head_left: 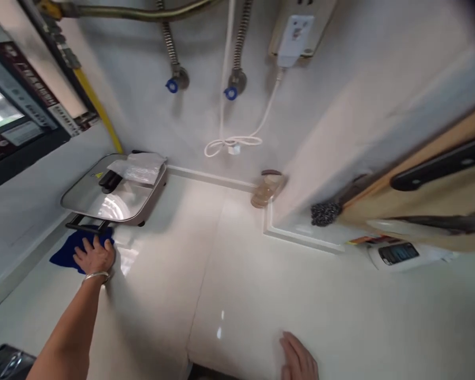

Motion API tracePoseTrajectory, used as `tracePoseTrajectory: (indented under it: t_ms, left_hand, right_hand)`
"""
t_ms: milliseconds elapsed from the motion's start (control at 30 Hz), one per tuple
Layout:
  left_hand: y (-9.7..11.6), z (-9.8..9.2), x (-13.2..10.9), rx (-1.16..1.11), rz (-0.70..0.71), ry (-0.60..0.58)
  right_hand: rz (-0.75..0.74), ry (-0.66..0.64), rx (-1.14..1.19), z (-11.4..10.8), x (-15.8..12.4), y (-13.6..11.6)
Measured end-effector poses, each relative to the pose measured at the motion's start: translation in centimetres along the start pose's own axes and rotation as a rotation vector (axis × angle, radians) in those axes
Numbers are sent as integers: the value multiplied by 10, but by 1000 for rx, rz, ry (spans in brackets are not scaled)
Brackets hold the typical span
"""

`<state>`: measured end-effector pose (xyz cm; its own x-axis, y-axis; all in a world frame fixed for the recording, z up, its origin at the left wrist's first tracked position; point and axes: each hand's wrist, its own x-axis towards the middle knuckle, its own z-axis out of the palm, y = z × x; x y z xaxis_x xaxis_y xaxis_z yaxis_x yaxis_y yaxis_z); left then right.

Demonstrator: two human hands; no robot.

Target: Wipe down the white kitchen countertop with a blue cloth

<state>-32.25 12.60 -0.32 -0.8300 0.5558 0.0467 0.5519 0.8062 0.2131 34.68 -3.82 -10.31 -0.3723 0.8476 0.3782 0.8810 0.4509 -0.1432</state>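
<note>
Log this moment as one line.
left hand: flat on blue cloth | blue cloth: on countertop, touching lidded electric skillet | right hand: flat on countertop

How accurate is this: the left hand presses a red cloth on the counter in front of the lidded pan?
Wrong in one respect: the head view shows the cloth is blue, not red. The left hand does press it on the counter in front of the lidded pan.
</note>
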Motion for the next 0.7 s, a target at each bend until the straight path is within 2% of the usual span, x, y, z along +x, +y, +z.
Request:
tracePoseTrajectory:
  t_ms: [100, 200, 433, 567, 700]
  left_hand:
    - [12, 9, -19, 58, 100, -24]
    - [20, 16, -57, 100, 241, 23]
    - [62, 24, -194, 57, 641, -7]
    - [90, 40, -269, -53, 963, -2]
    - [119, 51, -341, -135, 1292, -77]
  right_hand:
    - [39, 0, 52, -6, 9, -9]
    - [98, 9, 100, -10, 18, -16]
    - [174, 1, 226, -14, 26, -23]
    - [196, 39, 278, -19, 35, -27]
    - [242, 105, 276, -20, 33, -26]
